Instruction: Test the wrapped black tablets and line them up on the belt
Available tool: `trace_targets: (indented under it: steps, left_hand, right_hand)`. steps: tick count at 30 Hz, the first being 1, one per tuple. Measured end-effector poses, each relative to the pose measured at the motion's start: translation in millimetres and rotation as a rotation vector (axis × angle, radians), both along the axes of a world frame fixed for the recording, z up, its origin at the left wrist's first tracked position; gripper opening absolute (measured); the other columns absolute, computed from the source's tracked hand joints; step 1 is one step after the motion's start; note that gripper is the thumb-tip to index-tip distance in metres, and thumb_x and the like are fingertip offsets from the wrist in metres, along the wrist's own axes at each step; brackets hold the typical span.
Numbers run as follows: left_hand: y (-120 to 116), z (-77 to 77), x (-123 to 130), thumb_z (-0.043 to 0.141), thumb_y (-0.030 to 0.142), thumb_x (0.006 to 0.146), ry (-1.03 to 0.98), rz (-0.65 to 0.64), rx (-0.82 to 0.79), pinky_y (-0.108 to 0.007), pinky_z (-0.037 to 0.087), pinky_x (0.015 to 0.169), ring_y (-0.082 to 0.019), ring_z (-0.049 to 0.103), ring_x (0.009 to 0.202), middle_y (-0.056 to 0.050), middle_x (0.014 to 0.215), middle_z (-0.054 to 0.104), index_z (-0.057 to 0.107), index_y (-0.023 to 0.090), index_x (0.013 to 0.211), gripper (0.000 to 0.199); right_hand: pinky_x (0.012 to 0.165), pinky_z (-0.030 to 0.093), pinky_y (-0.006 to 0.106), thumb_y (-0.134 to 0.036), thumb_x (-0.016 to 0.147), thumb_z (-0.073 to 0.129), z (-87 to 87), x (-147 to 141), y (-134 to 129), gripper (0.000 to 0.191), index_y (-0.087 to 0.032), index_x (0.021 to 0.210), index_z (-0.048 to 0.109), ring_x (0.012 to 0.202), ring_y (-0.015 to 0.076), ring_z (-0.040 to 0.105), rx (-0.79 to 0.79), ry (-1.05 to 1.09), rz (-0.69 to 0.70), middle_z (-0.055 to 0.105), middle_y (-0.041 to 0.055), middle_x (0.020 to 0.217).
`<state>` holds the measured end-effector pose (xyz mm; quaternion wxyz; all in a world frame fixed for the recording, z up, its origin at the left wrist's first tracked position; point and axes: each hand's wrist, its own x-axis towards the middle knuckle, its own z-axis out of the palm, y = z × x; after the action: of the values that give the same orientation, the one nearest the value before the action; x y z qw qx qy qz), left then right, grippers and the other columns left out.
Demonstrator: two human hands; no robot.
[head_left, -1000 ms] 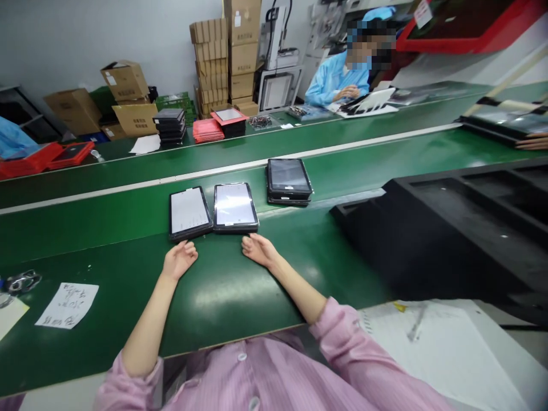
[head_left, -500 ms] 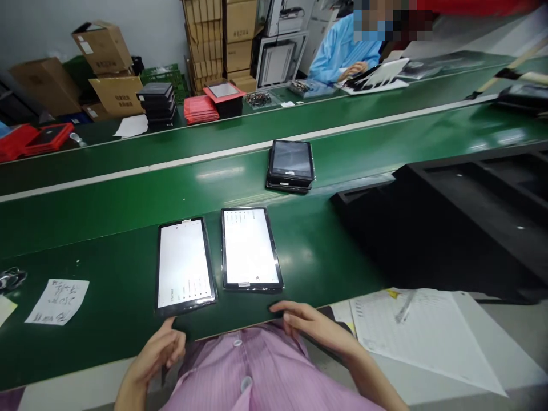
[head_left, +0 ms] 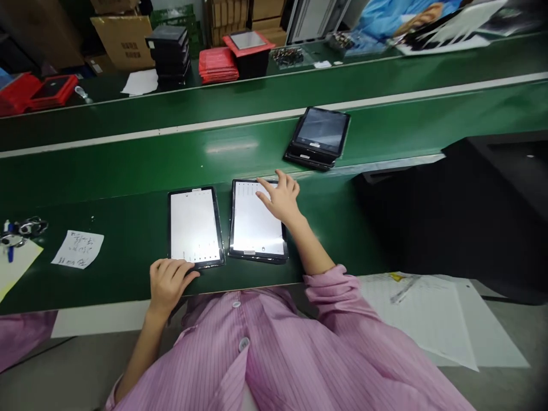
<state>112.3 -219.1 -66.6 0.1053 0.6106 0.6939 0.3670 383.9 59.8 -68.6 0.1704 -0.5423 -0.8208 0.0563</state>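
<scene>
Two tablets with lit white screens lie flat side by side on the green bench. My left hand [head_left: 168,285] is at the near edge of the left tablet [head_left: 194,222], its fingers resting at the bottom corner and the thumb apart from them. My right hand [head_left: 281,198] reaches over the upper right part of the right tablet [head_left: 254,228], open with fingers spread, hiding that corner. Whether its fingertips touch the screen I cannot tell. Farther back, a small stack of dark tablets [head_left: 321,134] sits on the green surface.
A large black box-like object [head_left: 428,211] fills the right side. Handwritten paper [head_left: 79,249] lies at left, near a yellow-edged note [head_left: 19,265]. Printed sheets [head_left: 423,302] are at front right. Red trays [head_left: 217,64] and another person's blue sleeve [head_left: 381,17] are across the bench.
My right hand has moved from the bench edge up and forward over the right tablet. My left hand has come onto the left tablet's near edge. The camera view has tilted down.
</scene>
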Motion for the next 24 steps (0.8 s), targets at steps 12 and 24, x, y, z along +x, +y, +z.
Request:
trace_targets:
  steps: [12, 24]
  left_hand:
    - [1.1, -9.1, 1.0, 0.068, 0.032, 0.09, 0.076, -0.086, -0.119, -0.059, 0.008, 0.112, -0.032, 0.063, 0.103, -0.005, 0.101, 0.077, 0.074, 0.036, 0.113, 0.024]
    - [-5.1, -48.3, -11.1, 0.085, 0.048, 0.069, 0.286, 0.152, 0.116, -0.057, 0.01, 0.108, -0.035, 0.057, 0.109, -0.009, 0.119, 0.072, 0.069, 0.033, 0.118, 0.054]
  right_hand:
    - [0.107, 0.034, 0.053, -0.048, 0.103, 0.02, -9.0, 33.2, 1.3, 0.058, -0.026, 0.115, 0.072, 0.126, 0.032, 0.044, 0.168, 0.406, 0.037, 0.05, 0.0116, 0.132]
    - [0.1, 0.038, 0.059, -0.041, 0.095, 0.038, -40.1, 92.8, 63.6, 0.038, -0.017, 0.111, 0.064, 0.114, 0.0335, 0.05, 0.032, 0.406, -0.514, 0.06, 0.0175, 0.119]
